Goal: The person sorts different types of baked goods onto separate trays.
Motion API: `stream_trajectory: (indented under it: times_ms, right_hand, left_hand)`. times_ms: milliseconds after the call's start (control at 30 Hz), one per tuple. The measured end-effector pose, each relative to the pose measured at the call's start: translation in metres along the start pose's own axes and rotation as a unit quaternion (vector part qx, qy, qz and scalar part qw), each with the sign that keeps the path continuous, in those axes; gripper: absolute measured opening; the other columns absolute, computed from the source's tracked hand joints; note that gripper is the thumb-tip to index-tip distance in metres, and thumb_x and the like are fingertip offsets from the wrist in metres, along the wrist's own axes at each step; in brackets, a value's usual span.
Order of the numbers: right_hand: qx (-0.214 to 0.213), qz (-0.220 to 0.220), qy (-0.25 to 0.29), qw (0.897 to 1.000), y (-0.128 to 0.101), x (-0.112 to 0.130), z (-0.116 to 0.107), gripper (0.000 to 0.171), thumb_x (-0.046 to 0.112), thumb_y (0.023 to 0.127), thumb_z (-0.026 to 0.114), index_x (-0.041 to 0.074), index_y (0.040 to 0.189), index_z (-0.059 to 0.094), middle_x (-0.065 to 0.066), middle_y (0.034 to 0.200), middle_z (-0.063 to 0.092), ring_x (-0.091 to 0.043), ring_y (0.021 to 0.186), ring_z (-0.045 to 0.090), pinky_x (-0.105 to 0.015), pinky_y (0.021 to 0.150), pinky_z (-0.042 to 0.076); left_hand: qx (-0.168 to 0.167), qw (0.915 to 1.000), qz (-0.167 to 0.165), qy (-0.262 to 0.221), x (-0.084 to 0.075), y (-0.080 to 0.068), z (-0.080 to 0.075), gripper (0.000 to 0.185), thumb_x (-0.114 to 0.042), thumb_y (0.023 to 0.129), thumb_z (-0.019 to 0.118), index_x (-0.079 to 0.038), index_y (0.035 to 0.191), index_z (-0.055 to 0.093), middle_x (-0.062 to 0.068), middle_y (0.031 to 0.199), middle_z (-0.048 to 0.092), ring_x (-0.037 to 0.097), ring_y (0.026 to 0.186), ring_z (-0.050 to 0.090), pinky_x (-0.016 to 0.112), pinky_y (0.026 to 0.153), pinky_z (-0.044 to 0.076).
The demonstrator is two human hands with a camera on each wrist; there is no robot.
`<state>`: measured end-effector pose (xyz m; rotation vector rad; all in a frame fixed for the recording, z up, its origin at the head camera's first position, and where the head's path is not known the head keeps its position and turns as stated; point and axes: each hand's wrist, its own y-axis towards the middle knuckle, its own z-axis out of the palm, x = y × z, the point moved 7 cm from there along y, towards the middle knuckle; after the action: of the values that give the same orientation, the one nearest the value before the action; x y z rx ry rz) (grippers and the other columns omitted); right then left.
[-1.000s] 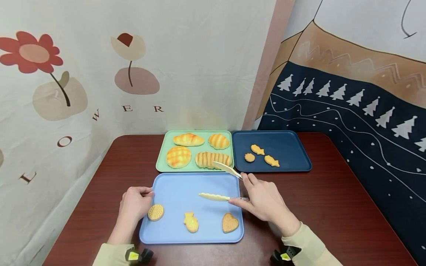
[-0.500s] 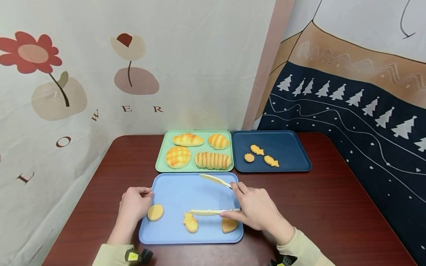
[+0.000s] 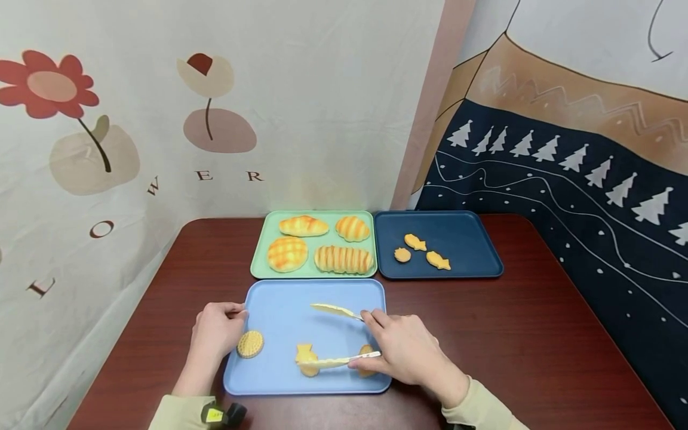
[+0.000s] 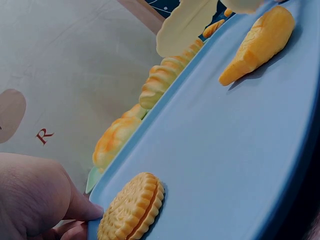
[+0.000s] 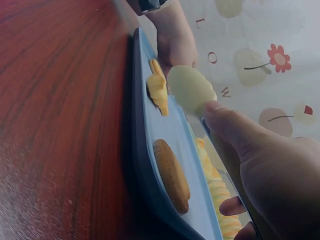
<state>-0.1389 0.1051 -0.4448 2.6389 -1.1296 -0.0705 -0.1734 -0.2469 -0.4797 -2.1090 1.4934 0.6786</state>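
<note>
Spread bread tongs with cream-coloured tips (image 3: 332, 362) are gripped in my right hand (image 3: 411, 349), above the right part of the light blue tray (image 3: 274, 310). In the head view the lower tip overlaps the fish-shaped biscuit (image 3: 304, 351), and the upper tip (image 3: 330, 308) points left over bare tray. Nothing lies between the tips. Partly hidden under the tongs and fingers is the heart-shaped biscuit (image 3: 366, 349), its brown side visible in the right wrist view. At the tray's left rim, my left hand (image 3: 215, 328) pinches the edge beside a round sandwich biscuit (image 4: 135, 205).
Behind the blue tray stands a green tray (image 3: 260, 263) bearing several bread rolls, among them a ridged loaf (image 3: 344, 260). To its right, a navy tray (image 3: 467, 239) carries small biscuits (image 3: 415, 242). All sit on a dark red wooden table (image 3: 161, 310).
My right hand has brought the tongs left and toward the front, from the tray's right side down over the fish and heart biscuits. My left hand stays at the rim.
</note>
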Motion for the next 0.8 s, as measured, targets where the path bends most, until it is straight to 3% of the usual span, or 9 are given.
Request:
stream_trajectory:
  times_ms: [300,800]
  right_hand:
    - [0.002,-0.024,0.005,1.0,-0.0002,0.0068,0.0021,0.084,0.083,0.092,0.052,0.01,0.132,0.07,0.004,0.105,0.071,-0.01,0.061,0.058,-0.032,0.052,0.049]
    - [0.034,-0.05,0.008,0.998,-0.0033,0.0103,0.0072,0.079,0.08,0.094,0.052,0.013,0.128,0.075,0.007,0.098,0.068,-0.002,0.054,0.035,-0.024,0.046,0.03]
  left_hand:
    - [-0.004,1.0,0.0,0.004,0.0009,0.0004,0.0008,0.031,-0.017,0.1,0.069,0.003,0.122,0.077,0.028,0.121,0.072,0.037,0.097,0.068,0.039,0.062,0.051]
    - [-0.001,1.0,-0.005,0.001,0.0011,-0.0012,0.0008,0.031,-0.017,0.101,0.069,0.003,0.123,0.076,0.029,0.123,0.071,0.036,0.096,0.067,0.039,0.061,0.05]
